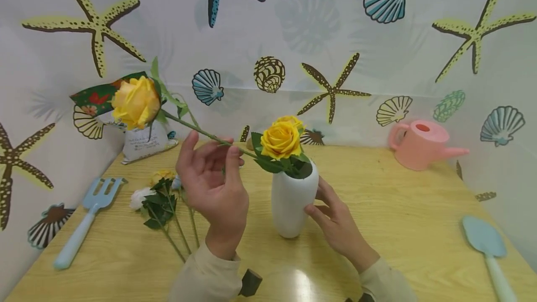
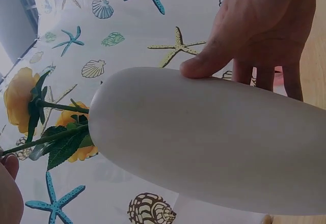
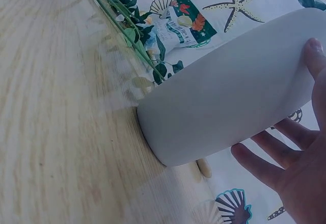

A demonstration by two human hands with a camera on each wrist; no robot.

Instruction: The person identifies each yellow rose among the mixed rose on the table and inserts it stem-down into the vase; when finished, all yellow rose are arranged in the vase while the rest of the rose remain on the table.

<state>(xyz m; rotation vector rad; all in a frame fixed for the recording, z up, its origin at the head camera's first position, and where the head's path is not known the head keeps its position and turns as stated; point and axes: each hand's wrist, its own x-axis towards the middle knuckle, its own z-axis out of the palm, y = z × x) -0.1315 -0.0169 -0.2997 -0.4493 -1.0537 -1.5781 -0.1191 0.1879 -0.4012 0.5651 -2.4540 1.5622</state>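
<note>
Fingers (image 1: 232, 155) of the left hand (image 1: 214, 190) curl and pinch the green stem of a yellow rose (image 1: 136, 101), just left of frame centre. The stem slants up; its bloom sits in the upper left, its lower end reaches the mouth of the white vase (image 1: 291, 204). The vase stands upright on the tabletop (image 1: 398, 209) at frame centre, with another yellow rose (image 1: 281, 140) in it. The right hand (image 1: 335, 220) rests against the vase's right side, fingers nearly straight, thumb low on the wall.

Left of the vase: loose flowers (image 1: 157, 197) lying flat, then a blue fork (image 1: 86, 220). A printed bag (image 1: 138, 129) leans in the back left corner. Pink watering can (image 1: 419, 144) at right rear; blue trowel (image 1: 486, 246) at lower right.
</note>
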